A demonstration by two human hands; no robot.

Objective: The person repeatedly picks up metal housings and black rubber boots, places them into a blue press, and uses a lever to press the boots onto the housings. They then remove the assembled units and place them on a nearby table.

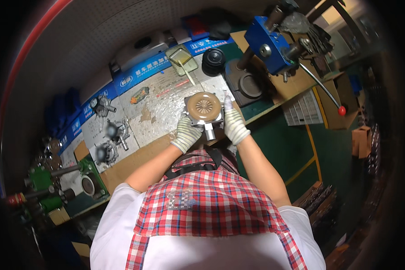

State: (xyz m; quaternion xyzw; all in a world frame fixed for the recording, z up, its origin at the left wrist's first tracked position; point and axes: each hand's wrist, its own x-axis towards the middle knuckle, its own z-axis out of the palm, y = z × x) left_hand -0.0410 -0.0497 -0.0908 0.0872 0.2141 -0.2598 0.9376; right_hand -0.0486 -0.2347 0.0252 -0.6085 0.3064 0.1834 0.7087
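Both gloved hands hold a grey metal pump housing (208, 122) with a round tan impeller disc (204, 106) on top and a short shaft pointing toward me. My left hand (186, 133) grips its left side. My right hand (233, 124) grips its right side, with one finger raised along the edge. The part sits just above the workbench (144, 155) near its front edge.
A blue press (270, 45) with a red-knobbed lever (342, 110) stands at the right. A black round part (213, 60) and a small tray with a brush (182, 60) lie behind. Similar metal assemblies (114, 132) lie at the left, beside green fixtures (42, 180).
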